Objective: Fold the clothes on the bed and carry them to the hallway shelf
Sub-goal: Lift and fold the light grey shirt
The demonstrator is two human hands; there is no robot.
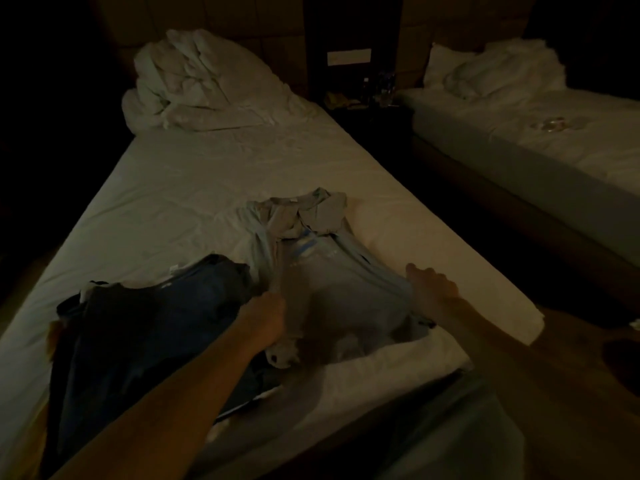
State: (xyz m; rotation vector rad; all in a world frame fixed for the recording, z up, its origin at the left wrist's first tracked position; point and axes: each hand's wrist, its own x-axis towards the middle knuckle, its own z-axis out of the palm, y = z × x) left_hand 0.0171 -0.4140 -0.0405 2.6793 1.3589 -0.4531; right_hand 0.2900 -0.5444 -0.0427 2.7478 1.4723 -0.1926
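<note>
Folding was under way on the grey shirt (325, 278), which lay flat at lower centre of the bed (180, 188), beside dark clothes (149, 327) at lower left. Left hand (265, 315) pinched the shirt's left edge; right hand (433, 289) gripped its right edge, though dimness blurred the fingers. Both sides wanted drawing inward evenly, cloth kept taut, seams aligned.

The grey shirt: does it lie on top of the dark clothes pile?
No: the grey shirt lies flat on the sheet, to the right of the dark clothes, held by both hands.
</note>
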